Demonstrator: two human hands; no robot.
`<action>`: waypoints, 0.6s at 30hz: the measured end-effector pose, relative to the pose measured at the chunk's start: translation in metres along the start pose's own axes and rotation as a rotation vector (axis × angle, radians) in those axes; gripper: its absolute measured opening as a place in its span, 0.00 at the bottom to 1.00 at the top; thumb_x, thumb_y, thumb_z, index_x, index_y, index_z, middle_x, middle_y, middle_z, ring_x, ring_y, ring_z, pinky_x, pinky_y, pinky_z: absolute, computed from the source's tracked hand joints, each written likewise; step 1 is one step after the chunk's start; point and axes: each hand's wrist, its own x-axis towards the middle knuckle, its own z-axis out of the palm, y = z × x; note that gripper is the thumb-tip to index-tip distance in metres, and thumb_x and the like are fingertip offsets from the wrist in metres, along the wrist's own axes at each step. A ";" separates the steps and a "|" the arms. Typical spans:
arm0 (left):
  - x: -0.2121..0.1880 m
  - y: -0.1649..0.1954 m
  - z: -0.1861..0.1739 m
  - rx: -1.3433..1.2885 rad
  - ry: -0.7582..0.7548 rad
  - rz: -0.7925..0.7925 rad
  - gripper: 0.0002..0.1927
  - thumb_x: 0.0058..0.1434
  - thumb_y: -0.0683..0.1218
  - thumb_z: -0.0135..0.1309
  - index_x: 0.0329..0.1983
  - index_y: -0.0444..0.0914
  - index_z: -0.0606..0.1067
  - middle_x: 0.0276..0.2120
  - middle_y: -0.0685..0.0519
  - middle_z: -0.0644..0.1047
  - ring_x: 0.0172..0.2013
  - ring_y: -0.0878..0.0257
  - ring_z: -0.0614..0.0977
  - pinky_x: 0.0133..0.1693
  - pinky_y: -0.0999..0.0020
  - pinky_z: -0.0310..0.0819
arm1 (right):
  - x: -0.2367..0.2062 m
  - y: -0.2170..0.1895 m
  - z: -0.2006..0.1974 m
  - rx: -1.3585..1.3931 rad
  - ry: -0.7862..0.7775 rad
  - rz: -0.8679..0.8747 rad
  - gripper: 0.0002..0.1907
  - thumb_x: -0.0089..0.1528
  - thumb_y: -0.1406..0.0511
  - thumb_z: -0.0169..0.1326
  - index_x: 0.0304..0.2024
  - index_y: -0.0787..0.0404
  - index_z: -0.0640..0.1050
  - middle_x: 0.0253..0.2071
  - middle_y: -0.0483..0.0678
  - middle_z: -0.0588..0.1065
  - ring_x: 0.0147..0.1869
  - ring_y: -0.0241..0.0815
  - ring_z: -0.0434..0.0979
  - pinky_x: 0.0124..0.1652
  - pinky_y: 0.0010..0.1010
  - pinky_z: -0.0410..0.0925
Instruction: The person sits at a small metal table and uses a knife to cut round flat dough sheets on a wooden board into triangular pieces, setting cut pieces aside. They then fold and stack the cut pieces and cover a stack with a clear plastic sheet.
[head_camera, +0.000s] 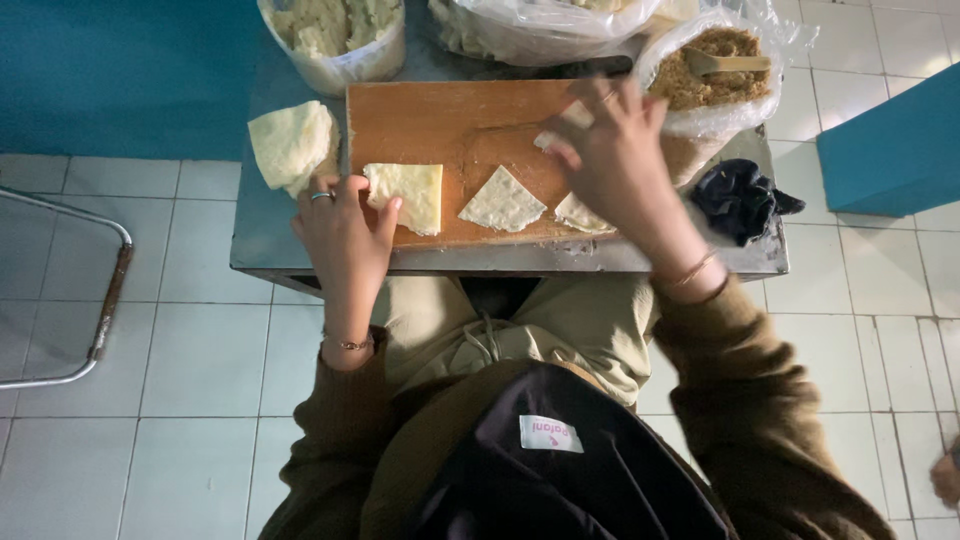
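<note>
On board (430, 125), square wrapper (405, 195), edges square to table edge.

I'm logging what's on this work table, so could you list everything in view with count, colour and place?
wooden board: one, brown, middle of the table
metal table: one, grey, on a pale tiled floor
dough sheets: three, pale yellow, along the board's near edge
dough stack: one, pale, left of the board
tub: one, clear, pale contents, far left
filling bag: one, clear, brown filling with a spoon, far right
plastic bag: one, clear, far middle
cloth: one, dark, right of the board
left hand: on the leftmost sheet
right hand: over the board's right side, blurred
</note>
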 end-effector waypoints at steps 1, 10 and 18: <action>0.000 0.002 0.001 -0.005 0.066 0.026 0.17 0.60 0.55 0.65 0.42 0.40 0.76 0.45 0.46 0.74 0.50 0.46 0.73 0.47 0.49 0.62 | 0.001 -0.015 -0.003 0.139 -0.060 0.001 0.13 0.60 0.64 0.64 0.47 0.56 0.83 0.51 0.50 0.73 0.52 0.48 0.72 0.45 0.52 0.64; -0.001 0.014 0.013 -1.331 -0.134 -0.336 0.07 0.65 0.37 0.62 0.42 0.35 0.74 0.36 0.56 0.77 0.34 0.73 0.79 0.36 0.78 0.74 | 0.012 -0.121 0.018 1.039 0.113 0.204 0.17 0.59 0.67 0.68 0.48 0.64 0.79 0.44 0.50 0.79 0.44 0.40 0.84 0.45 0.28 0.79; -0.013 0.035 0.010 -1.483 -0.169 -0.378 0.08 0.64 0.37 0.63 0.45 0.31 0.77 0.38 0.56 0.77 0.36 0.71 0.78 0.38 0.77 0.72 | -0.008 -0.125 0.026 1.343 0.209 0.438 0.19 0.58 0.72 0.69 0.50 0.67 0.77 0.47 0.47 0.77 0.51 0.34 0.81 0.50 0.28 0.80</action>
